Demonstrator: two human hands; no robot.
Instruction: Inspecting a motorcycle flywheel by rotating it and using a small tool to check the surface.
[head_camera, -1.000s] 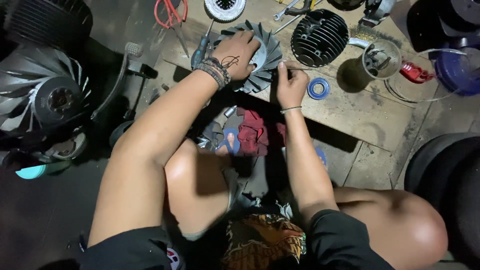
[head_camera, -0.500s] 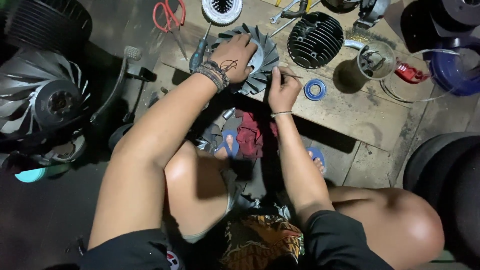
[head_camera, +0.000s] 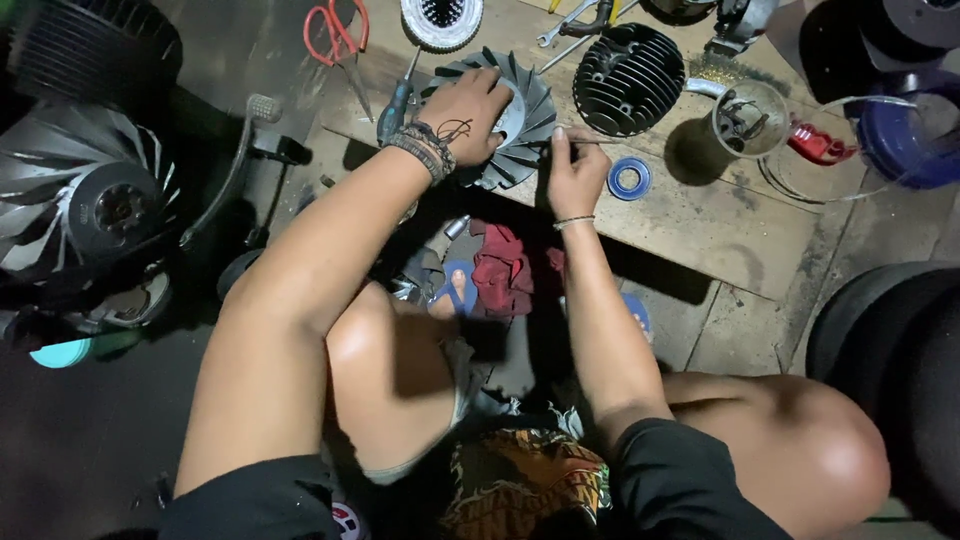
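Note:
A grey finned fan wheel (head_camera: 528, 112) lies flat on a wooden board (head_camera: 720, 215). My left hand (head_camera: 470, 112), with dark bracelets at the wrist, presses down on top of the wheel. My right hand (head_camera: 572, 168) sits at the wheel's right edge, fingers closed on a thin metal tool (head_camera: 588, 139) whose shaft points right. Which part of the wheel the tool's tip touches is hidden by my fingers.
A black finned cylinder head (head_camera: 628, 78), a blue ring (head_camera: 629, 179), a clear cup of parts (head_camera: 748, 116), red scissors (head_camera: 338, 38), a screwdriver (head_camera: 396, 100) and wrenches lie on the board. A larger fan wheel (head_camera: 90, 205) stands left. A red rag (head_camera: 503, 270) lies by my feet.
My right hand has slid up from the board's front to the wheel's right edge with the thin tool. My left hand stays on the wheel.

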